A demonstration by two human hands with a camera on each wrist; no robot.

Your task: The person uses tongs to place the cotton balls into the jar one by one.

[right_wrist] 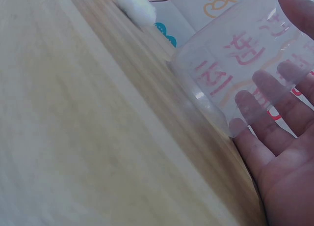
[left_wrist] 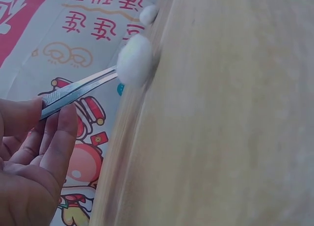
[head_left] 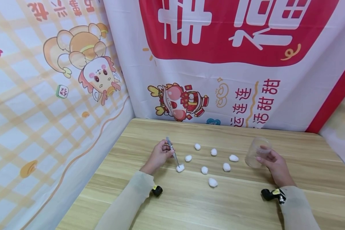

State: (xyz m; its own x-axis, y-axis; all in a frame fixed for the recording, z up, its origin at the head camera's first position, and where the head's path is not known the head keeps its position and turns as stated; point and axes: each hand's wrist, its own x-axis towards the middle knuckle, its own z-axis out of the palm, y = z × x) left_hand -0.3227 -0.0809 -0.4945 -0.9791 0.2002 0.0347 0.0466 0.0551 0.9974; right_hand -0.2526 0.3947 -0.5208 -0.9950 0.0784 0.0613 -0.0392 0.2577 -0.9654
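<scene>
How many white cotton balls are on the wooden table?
8. One white cotton ball touches the slim silver metal tweezers; one behind it; two farthest back; one central; one frontmost; two nearest the clear plastic jar. None seems hidden.

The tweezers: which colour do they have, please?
The tweezers are silver-grey, seen best in the left wrist view.

Cotton balls (head_left: 204, 170) lie left of the cup (head_left: 251, 156).
</scene>
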